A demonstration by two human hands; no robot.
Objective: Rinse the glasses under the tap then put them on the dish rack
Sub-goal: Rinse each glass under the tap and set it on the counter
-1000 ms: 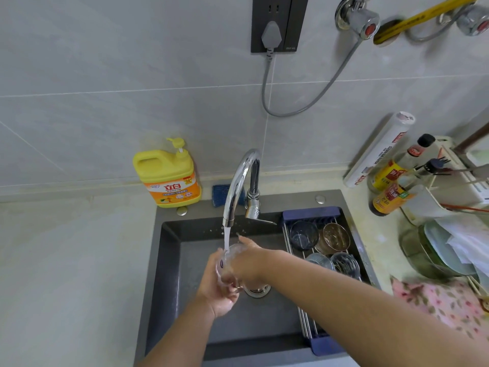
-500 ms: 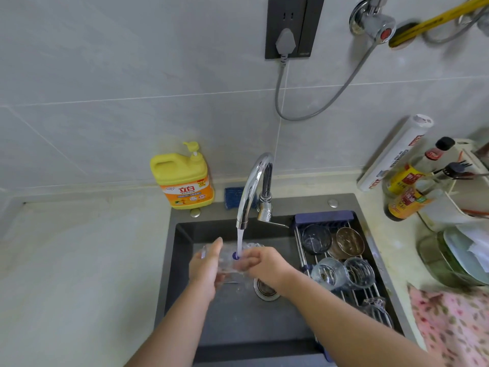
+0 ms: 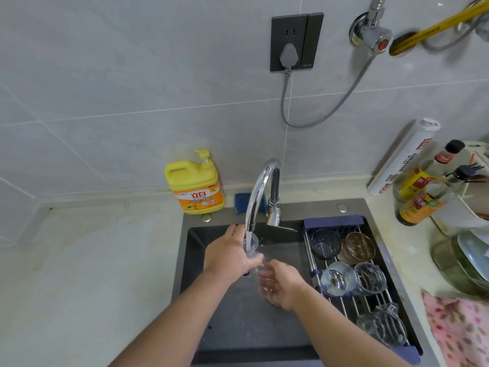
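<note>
A clear glass (image 3: 251, 244) is under the running chrome tap (image 3: 260, 186), mouth up, with water streaming into it. My left hand (image 3: 227, 256) grips it from the left near the rim. My right hand (image 3: 280, 284) is cupped around its lower end, just below and to the right, wet. The dish rack (image 3: 334, 221), steel rods with blue ends, spans the right side of the dark sink (image 3: 238, 329). Several glasses lie on it, among them a dark one (image 3: 325, 243), an amber one (image 3: 359, 246) and clear ones (image 3: 369, 276).
A yellow detergent jug (image 3: 194, 184) and a blue sponge (image 3: 242, 202) stand behind the sink. On the right counter are sauce bottles (image 3: 418, 205), a white roll (image 3: 402, 157), stacked glass dishes (image 3: 463, 260) and a pink flowered cloth (image 3: 460, 329).
The glass went from lying sideways between my hands to mouth-up under the stream. My left hand rose toward the spout; my right hand dropped below the glass.
</note>
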